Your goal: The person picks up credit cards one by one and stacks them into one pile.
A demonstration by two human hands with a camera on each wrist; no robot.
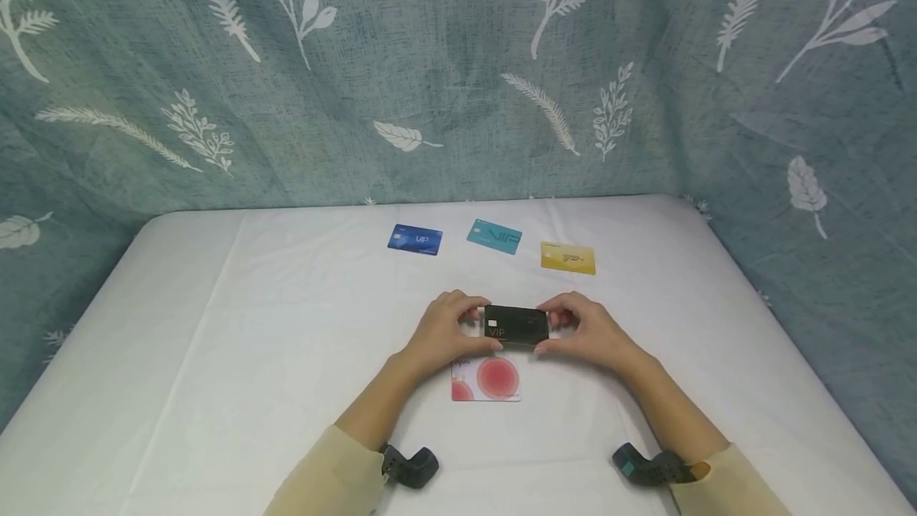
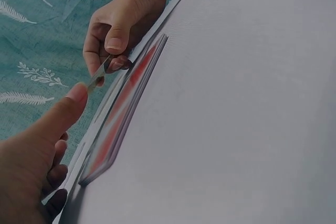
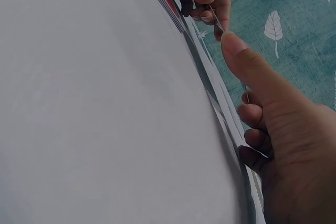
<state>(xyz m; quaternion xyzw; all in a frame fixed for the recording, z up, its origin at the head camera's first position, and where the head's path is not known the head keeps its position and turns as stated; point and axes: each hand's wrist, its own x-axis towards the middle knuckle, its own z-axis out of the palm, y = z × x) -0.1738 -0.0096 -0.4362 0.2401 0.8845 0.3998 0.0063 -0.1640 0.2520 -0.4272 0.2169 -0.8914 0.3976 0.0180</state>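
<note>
A black card marked VIP (image 1: pixel 516 326) is held a little above the table by both hands. My left hand (image 1: pixel 447 333) pinches its left end between thumb and fingers. At the other end my right hand (image 1: pixel 591 333) pinches it in the same way. The left wrist view shows the card thin and edge-on between the two thumbs. Just in front of the hands lies a white card with red circles (image 1: pixel 497 379), its upper left corner partly covered by the left thumb. Seen low from the left wrist, it tops a small stack (image 2: pixel 123 111) with layered edges.
Toward the far edge of the white-covered table (image 1: pixel 251 357) lie a blue VIP card (image 1: pixel 415 240), a teal VIP card (image 1: pixel 494 236) and a yellow card (image 1: pixel 567 258), spaced apart. Behind the table hangs a green leaf-patterned cloth (image 1: pixel 458 70).
</note>
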